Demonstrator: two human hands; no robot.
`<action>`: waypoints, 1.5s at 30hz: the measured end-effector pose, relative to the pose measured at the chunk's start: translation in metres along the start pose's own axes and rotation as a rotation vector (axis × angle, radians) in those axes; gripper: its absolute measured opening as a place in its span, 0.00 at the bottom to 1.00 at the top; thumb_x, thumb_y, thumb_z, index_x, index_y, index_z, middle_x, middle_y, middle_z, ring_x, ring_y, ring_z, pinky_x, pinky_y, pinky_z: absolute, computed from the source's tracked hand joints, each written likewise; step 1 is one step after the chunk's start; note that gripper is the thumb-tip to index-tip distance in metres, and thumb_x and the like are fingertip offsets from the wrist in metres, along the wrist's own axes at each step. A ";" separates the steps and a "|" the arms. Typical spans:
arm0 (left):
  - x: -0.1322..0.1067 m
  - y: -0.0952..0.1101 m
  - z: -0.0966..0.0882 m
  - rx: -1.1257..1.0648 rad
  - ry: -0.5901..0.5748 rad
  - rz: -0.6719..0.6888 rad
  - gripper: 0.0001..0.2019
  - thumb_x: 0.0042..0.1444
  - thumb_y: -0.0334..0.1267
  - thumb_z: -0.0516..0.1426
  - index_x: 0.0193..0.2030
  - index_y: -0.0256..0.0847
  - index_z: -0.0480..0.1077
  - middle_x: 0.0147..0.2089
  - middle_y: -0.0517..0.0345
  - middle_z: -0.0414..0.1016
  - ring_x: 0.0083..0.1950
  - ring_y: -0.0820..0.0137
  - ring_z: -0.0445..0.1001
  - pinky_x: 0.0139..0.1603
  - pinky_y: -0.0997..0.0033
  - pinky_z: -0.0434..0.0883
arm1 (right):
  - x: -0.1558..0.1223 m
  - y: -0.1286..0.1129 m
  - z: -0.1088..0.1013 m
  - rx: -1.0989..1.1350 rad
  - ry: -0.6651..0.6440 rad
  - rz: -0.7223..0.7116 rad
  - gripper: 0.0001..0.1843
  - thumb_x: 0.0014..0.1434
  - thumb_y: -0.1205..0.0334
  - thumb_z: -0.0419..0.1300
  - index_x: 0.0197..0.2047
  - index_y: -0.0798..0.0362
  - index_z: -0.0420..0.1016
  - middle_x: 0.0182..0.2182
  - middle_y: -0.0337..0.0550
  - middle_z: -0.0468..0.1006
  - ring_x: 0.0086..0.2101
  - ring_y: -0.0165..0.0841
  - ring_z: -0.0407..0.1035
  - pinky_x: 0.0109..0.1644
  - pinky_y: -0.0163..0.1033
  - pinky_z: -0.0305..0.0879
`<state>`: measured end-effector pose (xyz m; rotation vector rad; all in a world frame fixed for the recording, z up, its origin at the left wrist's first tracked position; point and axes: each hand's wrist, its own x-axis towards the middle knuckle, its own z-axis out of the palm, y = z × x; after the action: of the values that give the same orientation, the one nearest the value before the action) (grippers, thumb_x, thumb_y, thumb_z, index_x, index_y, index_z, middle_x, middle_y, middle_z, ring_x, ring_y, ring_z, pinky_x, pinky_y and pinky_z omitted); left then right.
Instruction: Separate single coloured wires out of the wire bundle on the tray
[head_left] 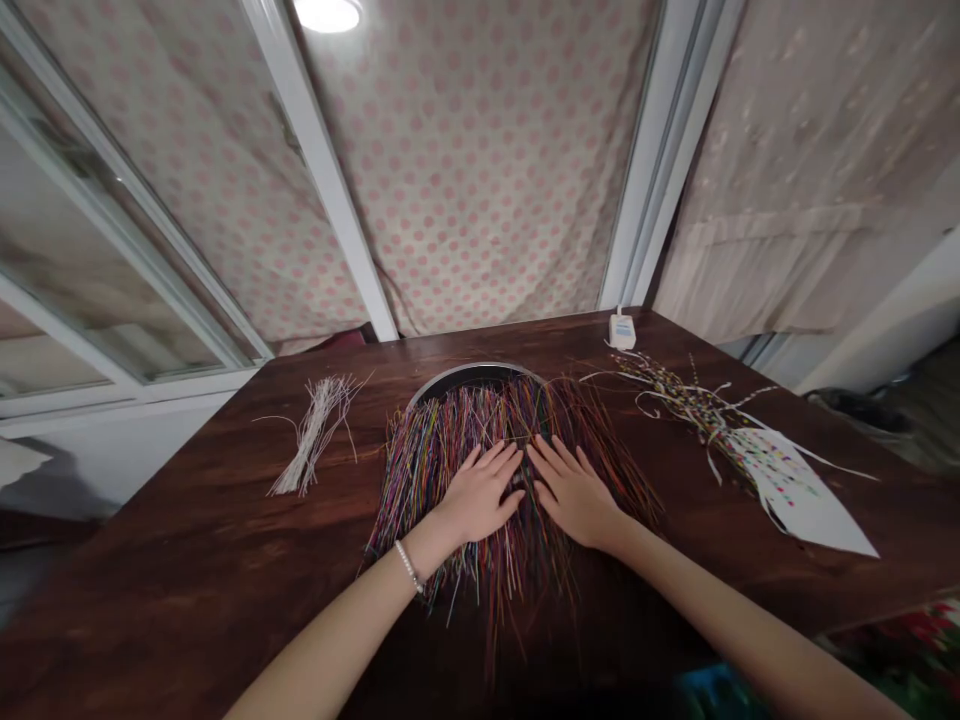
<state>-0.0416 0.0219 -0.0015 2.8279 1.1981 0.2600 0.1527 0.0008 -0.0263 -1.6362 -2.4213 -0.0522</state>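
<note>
A wide bed of thin multicoloured cords (427, 450) lies across a round dark tray with a pale rim (442, 382), and their loose ends hang over its near side. My left hand (484, 492), with a beaded bracelet (409, 567) on its wrist, rests palm down on the middle of the cords, fingers stretched out. Just to its right, my right hand (576, 495) lies flat on the same cords, fingers also extended. The fingertips of both hands nearly meet. A fine strand seems to run between them, but whether either hand pinches it is too small to tell.
On the brown table (225, 540), a bundle of white cords (311, 440) lies at left. At right are strands with small colourful beads (675, 395) and a white sheet with coloured dots (814, 500). A small white box (621, 331) stands at the far edge, before a dotted curtain (480, 180).
</note>
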 end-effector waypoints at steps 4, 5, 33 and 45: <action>-0.008 -0.009 0.004 0.000 -0.033 -0.078 0.26 0.60 0.47 0.40 0.64 0.40 0.48 0.67 0.54 0.46 0.67 0.66 0.41 0.64 0.54 0.46 | -0.004 0.028 0.011 -0.030 0.001 0.054 0.30 0.61 0.55 0.38 0.65 0.56 0.46 0.63 0.47 0.47 0.62 0.39 0.41 0.61 0.50 0.44; -0.010 -0.010 0.004 -0.003 -0.033 -0.087 0.26 0.60 0.46 0.40 0.64 0.40 0.48 0.67 0.54 0.46 0.67 0.66 0.41 0.64 0.55 0.46 | -0.005 0.035 0.012 -0.034 0.008 0.061 0.30 0.61 0.55 0.38 0.65 0.57 0.46 0.63 0.48 0.47 0.61 0.39 0.42 0.62 0.49 0.44; -0.016 -0.016 0.010 -0.016 0.041 -0.171 0.27 0.57 0.38 0.42 0.64 0.35 0.47 0.67 0.51 0.43 0.67 0.65 0.40 0.65 0.56 0.46 | -0.015 0.014 -0.013 0.057 -0.056 -0.167 0.26 0.62 0.50 0.42 0.63 0.34 0.44 0.64 0.36 0.46 0.62 0.43 0.37 0.58 0.64 0.41; -0.017 -0.015 0.010 -0.072 0.099 -0.161 0.30 0.54 0.33 0.45 0.65 0.38 0.44 0.68 0.52 0.41 0.67 0.65 0.41 0.64 0.57 0.47 | -0.006 0.024 -0.027 0.031 0.028 0.014 0.25 0.60 0.50 0.44 0.60 0.44 0.57 0.63 0.42 0.50 0.61 0.46 0.42 0.58 0.62 0.41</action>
<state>-0.0622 0.0198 -0.0154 2.6679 1.3967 0.4280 0.1812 0.0004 -0.0029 -1.6285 -2.3778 -0.0350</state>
